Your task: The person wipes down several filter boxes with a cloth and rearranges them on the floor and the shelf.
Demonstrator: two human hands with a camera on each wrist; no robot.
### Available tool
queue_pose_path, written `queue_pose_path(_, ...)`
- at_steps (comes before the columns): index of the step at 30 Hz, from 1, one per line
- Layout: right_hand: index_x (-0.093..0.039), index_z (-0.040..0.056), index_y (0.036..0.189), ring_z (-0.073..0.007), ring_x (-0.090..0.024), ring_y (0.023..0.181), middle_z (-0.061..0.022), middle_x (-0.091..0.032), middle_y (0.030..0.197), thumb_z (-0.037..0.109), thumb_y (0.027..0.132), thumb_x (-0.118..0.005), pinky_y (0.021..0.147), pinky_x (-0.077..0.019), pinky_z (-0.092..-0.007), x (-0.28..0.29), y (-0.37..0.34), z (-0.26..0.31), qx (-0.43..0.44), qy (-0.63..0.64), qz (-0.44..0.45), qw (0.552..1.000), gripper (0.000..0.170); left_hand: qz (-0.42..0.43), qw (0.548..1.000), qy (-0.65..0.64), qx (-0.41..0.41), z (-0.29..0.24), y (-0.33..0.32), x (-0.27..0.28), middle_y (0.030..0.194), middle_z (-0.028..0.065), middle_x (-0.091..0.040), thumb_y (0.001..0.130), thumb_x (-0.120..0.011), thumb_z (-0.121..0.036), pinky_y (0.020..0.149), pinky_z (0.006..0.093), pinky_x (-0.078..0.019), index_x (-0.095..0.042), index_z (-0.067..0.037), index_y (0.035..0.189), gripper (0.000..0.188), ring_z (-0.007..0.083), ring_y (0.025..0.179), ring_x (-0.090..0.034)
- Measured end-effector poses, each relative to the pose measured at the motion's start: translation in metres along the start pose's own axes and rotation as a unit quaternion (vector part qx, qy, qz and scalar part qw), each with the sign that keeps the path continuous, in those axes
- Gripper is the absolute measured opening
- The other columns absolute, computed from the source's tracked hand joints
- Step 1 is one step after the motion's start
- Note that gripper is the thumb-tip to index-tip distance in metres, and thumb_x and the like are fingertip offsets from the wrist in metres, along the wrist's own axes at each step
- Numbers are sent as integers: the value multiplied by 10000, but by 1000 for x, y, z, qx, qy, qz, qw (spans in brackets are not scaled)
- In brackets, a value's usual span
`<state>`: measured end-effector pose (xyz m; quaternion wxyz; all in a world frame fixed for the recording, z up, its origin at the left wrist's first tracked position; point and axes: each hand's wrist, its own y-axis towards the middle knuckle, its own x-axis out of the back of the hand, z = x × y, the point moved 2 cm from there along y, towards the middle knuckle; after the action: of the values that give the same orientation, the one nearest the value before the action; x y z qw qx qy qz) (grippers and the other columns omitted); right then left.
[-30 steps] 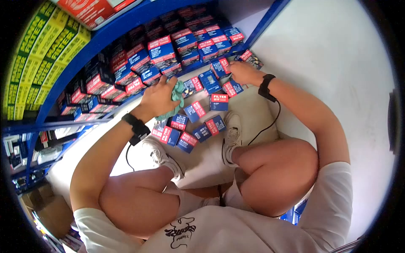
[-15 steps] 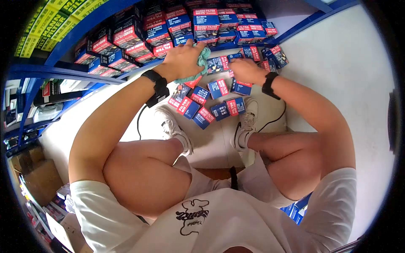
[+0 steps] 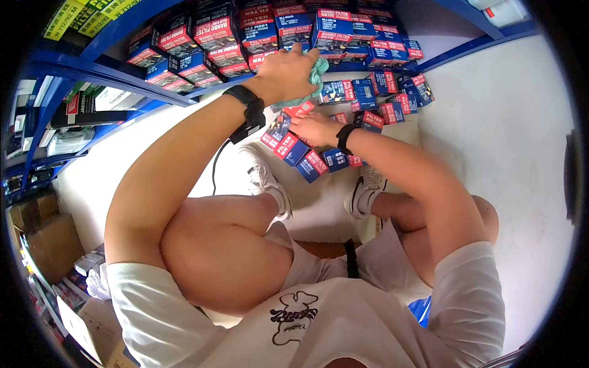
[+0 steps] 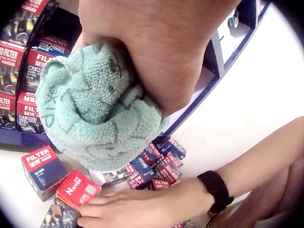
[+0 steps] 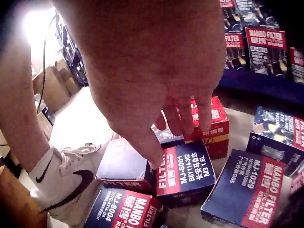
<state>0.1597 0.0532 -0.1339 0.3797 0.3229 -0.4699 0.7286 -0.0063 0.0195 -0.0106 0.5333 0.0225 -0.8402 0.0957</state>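
Observation:
My left hand (image 3: 285, 75) grips a crumpled mint-green terry cloth (image 4: 95, 118) in front of the shelf of filter boxes. My right hand (image 3: 316, 130) reaches down over loose boxes on the floor, its fingers extended. In the right wrist view, its thumb lies at the edge of a blue-and-red filter box marked MJ-6001 (image 5: 187, 175), and its fingers reach to a red box (image 5: 216, 118). The left wrist view shows the fingertips beside this red NANOX box (image 4: 78, 187). Part of the boxes beneath the hand is hidden.
Stacked filter boxes (image 3: 334, 27) fill the blue-edged shelf ahead. More loose boxes (image 3: 383, 83) lie on the floor to the right of the cloth. A white shoe (image 3: 261, 175) stands close to the nearest boxes. A white wall (image 3: 491, 122) is at the right.
My right hand has moved from the farther boxes at the right to the nearer cluster at the left. My left hand keeps the cloth near the shelf. The head view has shifted.

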Motion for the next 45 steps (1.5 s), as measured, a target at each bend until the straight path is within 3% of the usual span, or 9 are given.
queue_pose_path(6, -512, 93, 1345, -268, -532, 1207, -81, -576, 1231, 154, 718, -766, 996, -474, -411, -9, 7, 15, 94, -54, 18, 994, 679, -27, 1000, -11, -5, 2, 0, 1, 1204, 260, -578, 781, -712, -389, 836, 528, -561, -500, -94, 1305, 637, 460, 1023, -655)
queue_pose_path(10, -512, 84, 1325, -268, -522, 1214, -99, -572, 1219, 160, 694, -789, 989, -464, -406, -8, 8, 23, 101, -76, 34, 991, 693, -25, 1000, -2, -11, -2, 0, 5, 1181, 258, -591, 784, -716, -393, 822, 516, -568, -520, -79, 1296, 631, 446, 1017, -661)
queue_pose_path(16, -620, 91, 1117, -299, -615, 1083, -90, -631, 1106, 136, 747, -738, 881, -504, -422, -5, 8, 28, 158, -96, 2, 983, 391, -20, 1000, -15, -15, -2, -1, 3, 1166, 259, -596, 780, -718, -392, 808, 515, -571, -526, -72, 1292, 633, 439, 997, -670)
queue_pose_path(18, -664, 124, 1043, -317, -689, 931, -83, -682, 977, 138, 804, -678, 754, -548, -435, -12, 9, 30, 186, -86, 155, 966, 241, -23, 999, -21, -19, -3, 0, 3, 1153, 265, -598, 769, -718, -386, 806, 531, -565, -520, -78, 1289, 636, 447, 977, -675)
queue_pose_path(25, -700, 196, 1066, -277, -715, 905, -80, -711, 921, 139, 847, -618, 709, -569, -421, -9, -12, 53, 246, -127, 172, 945, 241, -31, 999, -7, -21, -5, 0, 1, 1135, 267, -605, 771, -714, -373, 810, 521, -567, -521, -77, 1285, 624, 450, 965, -675)
queue_pose_path(30, -659, 283, 1280, -284, -706, 967, -86, -727, 1044, 136, 861, -590, 786, -568, -432, -2, -13, 55, 231, -86, 209, 946, 449, -31, 999, -7, -23, -3, 0, -2, 1133, 271, -604, 778, -708, -366, 814, 521, -567, -515, -73, 1282, 614, 456, 959, -672)
queue_pose_path(37, -599, 376, 1351, -311, -698, 1025, -81, -714, 1165, 169, 879, -538, 859, -563, -436, -16, -12, 59, 142, 2, 267, 953, 519, 2, 1000, -14, -17, -2, 1, -3, 1167, 267, -594, 793, -694, -384, 826, 519, -564, -502, -84, 1309, 627, 452, 988, -666)
queue_pose_path(39, -560, 348, 1376, -271, -660, 1135, 49, -546, 1457, 156, 854, -569, 912, -557, -438, -16, -11, 62, 104, -54, 330, 937, 556, 11, 1000, -16, -17, -3, 0, -2, 1176, 267, -591, 796, -692, -388, 827, 518, -564, -500, -87, 1314, 630, 452, 993, -666)
queue_pose_path(45, -498, 416, 1425, -291, -621, 1211, 79, -364, 1593, 176, 853, -553, 939, -551, -466, -36, -5, 54, 94, -19, 379, 921, 622, 7, 1000, -2, -9, -2, -1, -5, 1188, 259, -593, 785, -723, -394, 827, 494, -571, -519, -81, 1352, 679, 422, 1015, -665)
